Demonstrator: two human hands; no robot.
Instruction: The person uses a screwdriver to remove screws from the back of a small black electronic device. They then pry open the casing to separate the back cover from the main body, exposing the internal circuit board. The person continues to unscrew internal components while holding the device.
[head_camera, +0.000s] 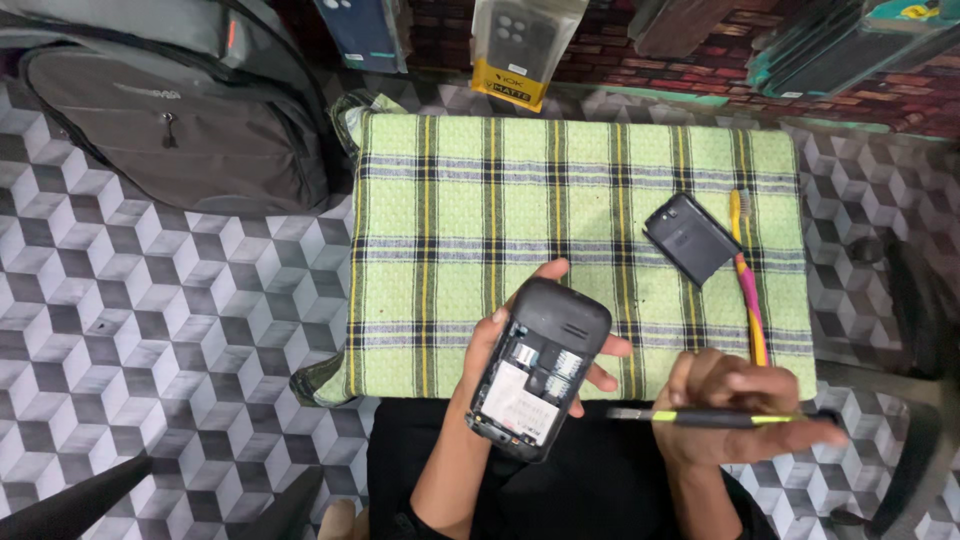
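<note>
Black and opened at the back, a small mobile phone (540, 368) is held in the left hand (500, 350), just above the near edge of the green checked cloth (480, 190); its battery bay is laid bare, and a white label is seen inside. The left grip is closed around the phone's sides, with fingertips showing at its right edge. To the right, a slim screwdriver (720, 418) with a yellow-green band is clasped in the closed right hand (735, 410), its tip pointed toward the phone and close to it. Farther back on the cloth, the phone's dark back cover (688, 238) is laid beside a yellow and pink toothbrush (745, 285). The cloth is spread on a bench (150, 320) patterned with grey cubes, where a grey backpack (160, 110) rests at the far left.
</note>
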